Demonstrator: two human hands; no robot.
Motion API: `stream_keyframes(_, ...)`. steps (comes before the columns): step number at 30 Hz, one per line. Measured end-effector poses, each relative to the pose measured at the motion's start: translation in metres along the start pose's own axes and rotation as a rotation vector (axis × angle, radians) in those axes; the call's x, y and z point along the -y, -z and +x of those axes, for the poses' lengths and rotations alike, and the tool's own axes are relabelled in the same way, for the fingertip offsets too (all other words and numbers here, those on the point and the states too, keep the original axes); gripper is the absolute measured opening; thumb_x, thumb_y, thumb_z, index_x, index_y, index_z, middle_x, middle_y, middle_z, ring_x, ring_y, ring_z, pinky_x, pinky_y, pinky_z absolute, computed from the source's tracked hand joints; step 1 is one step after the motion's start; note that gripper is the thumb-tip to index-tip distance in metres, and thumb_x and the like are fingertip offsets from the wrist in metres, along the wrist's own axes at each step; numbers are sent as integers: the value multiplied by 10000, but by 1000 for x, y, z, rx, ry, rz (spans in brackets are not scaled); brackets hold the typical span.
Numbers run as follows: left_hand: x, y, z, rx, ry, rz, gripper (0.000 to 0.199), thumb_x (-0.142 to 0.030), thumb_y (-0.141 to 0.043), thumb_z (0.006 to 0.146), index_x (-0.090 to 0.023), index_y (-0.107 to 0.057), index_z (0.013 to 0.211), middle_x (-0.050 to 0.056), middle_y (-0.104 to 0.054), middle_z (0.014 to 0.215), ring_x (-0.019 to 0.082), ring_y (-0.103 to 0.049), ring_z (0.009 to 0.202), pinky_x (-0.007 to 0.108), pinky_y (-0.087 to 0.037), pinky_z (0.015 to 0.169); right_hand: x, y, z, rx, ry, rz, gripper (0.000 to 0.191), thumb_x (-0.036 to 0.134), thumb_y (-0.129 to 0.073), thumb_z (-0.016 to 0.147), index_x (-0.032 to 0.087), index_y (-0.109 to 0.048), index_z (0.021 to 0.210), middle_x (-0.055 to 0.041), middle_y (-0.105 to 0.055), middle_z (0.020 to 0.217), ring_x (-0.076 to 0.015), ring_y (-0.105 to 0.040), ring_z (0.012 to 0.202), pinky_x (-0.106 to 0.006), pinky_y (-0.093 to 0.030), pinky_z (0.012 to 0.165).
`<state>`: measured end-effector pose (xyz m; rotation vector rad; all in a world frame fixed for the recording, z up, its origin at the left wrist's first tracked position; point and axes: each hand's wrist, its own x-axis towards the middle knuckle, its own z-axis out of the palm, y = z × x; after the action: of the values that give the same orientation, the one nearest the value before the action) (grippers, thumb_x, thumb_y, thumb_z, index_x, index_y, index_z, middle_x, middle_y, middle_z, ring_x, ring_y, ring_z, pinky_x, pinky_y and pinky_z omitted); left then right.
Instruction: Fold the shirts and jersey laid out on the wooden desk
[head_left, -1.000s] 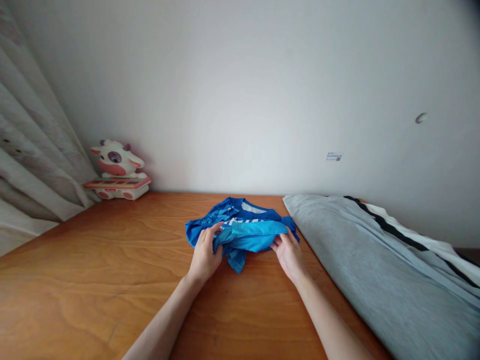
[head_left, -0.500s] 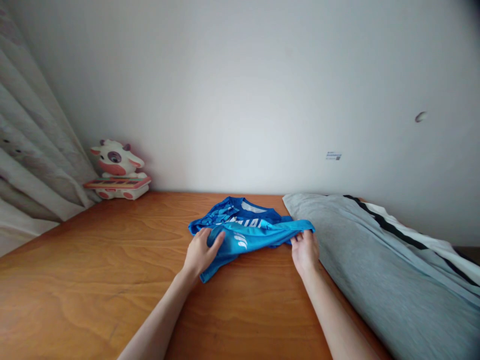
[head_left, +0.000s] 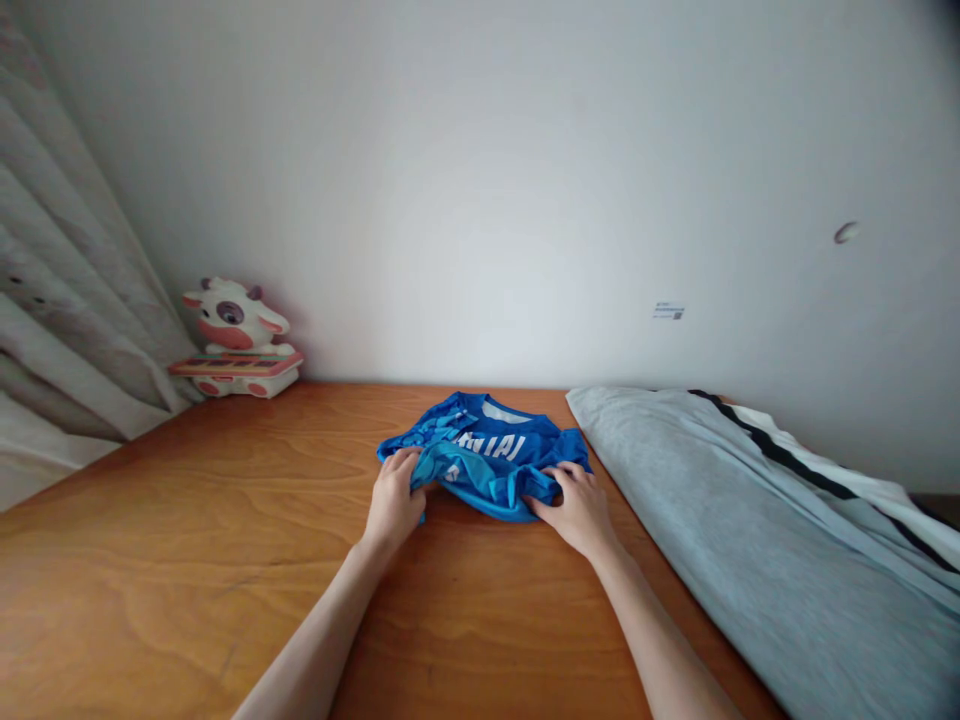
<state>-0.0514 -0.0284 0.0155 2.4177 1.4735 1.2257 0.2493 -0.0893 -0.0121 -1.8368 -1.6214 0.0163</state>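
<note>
A blue jersey [head_left: 487, 420] with white lettering lies on the wooden surface near the wall, its collar toward the wall. Its near part is bunched up in lighter blue folds between my hands. My left hand [head_left: 394, 500] is closed on the near left side of the cloth, with the fingers curled over the fabric. At the near right edge, my right hand [head_left: 576, 508] grips another fold of the jersey between thumb and fingers. The folds hide part of the lettering and a white mark.
To the right, a grey cloth [head_left: 697, 500] with black and white bands lies along the wooden surface [head_left: 225, 560]. A cow-shaped toy keyboard [head_left: 240, 345] stands at the far left beside a light curtain [head_left: 75, 250]. The white wall [head_left: 480, 200] rises behind.
My right hand has moved left and slightly down, and the stretched light blue part has collapsed into folds, baring more lettering. My left hand has closed on the cloth.
</note>
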Motion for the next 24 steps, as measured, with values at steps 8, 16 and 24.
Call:
stream_keyframes(8, -12, 21, -7, -38, 2, -276, 253, -330, -484, 752, -213, -626, 925, 46, -690, 838, 241, -652, 787, 357, -542, 761, -29, -8, 12, -179, -45, 265, 247, 169, -526, 729, 228, -686, 907, -109, -700, 1018, -271, -651, 992, -427, -487, 952)
stream_keyframes(16, -18, 19, -4, 135, 113, -398, 627, -569, -221, 981, -187, -676, 780, 66, -706, 786, 226, -636, 754, 339, -518, 773, -13, 10, 17, -323, -186, 796, 131, 279, -533, 651, 250, -639, 721, -64, -720, 942, -269, -615, 989, -431, -441, 980)
stream_keyframes(24, -15, 12, 2, 230, 84, -193, 521, -518, -308, 1005, -241, -745, 944, 78, -771, 954, 249, -700, 943, 354, -511, 909, -8, 45, 16, -169, -322, 1418, 414, 643, -370, 784, 278, -534, 677, 69, -319, 414, -151, -311, 408, -343, -376, 550)
